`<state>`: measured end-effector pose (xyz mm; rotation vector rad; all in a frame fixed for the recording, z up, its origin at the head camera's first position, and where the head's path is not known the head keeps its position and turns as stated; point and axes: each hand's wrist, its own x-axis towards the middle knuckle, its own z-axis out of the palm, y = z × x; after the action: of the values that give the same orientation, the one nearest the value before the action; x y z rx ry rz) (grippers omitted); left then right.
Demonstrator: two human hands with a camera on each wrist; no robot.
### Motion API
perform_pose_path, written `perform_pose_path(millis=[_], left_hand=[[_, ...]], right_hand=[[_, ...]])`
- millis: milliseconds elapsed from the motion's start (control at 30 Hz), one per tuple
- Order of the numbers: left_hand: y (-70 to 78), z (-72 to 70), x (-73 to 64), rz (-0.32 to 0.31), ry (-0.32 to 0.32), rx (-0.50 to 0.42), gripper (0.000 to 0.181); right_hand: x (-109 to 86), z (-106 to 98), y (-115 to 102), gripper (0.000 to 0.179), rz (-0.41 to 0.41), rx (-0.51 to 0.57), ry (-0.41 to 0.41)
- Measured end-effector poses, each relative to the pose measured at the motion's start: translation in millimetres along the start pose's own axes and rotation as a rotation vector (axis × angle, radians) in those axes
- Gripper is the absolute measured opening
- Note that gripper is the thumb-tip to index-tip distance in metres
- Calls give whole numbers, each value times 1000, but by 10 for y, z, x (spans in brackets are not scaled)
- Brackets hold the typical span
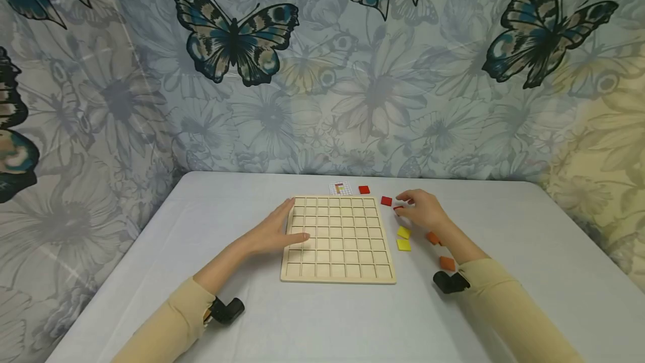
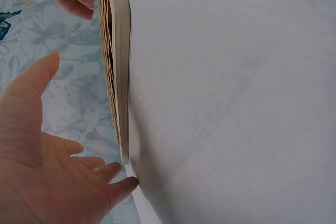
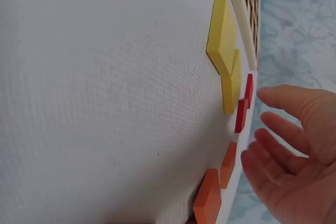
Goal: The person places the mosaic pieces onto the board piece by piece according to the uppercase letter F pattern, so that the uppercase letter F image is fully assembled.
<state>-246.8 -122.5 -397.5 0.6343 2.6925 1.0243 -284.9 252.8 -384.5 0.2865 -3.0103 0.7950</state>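
A wooden grid board (image 1: 337,240) with raised square cells lies flat on the white table. My left hand (image 1: 274,231) is at its left edge, thumb stretched over the cells and fingers along the far left corner. In the left wrist view the fingers of my left hand (image 2: 58,166) are spread beside the board's side. My right hand (image 1: 423,210) hovers right of the board's far corner, over a red tile (image 1: 398,208) partly hidden by the thumb. In the right wrist view my right hand (image 3: 294,150) has loosely bent fingers with nothing between them.
Two more red tiles (image 1: 386,201) lie past the board's far right corner, near a small printed pattern card (image 1: 340,188). Two yellow tiles (image 1: 403,245) lie along the board's right side. Orange tiles (image 1: 447,263) are beside my right forearm. A butterfly-patterned curtain (image 1: 322,99) stands behind the table.
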Motion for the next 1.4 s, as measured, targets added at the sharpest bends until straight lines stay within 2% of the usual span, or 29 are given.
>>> perform_pose_path(millis=[267,500,633,800,1133,1400], left_hand=[[-58,23,-40,-31,-112,-21,113],[-87,45,-51,-29,-180,8,116],[-94,58,-57,-31,-213,57,119],[-95,70,-67,-3,-229,112,121],[-77,70,-102,25,-254,163,125],[-104,84,-90,49,-255,205,130]], right_hand=[[38,26,12,36,75,-24,-52],[44,54,58,34,58,-5,-54],[40,56,63,34,34,28,-62],[32,57,62,35,8,61,-77],[12,39,99,40,90,104,-74],[14,30,129,40,84,119,-73]])
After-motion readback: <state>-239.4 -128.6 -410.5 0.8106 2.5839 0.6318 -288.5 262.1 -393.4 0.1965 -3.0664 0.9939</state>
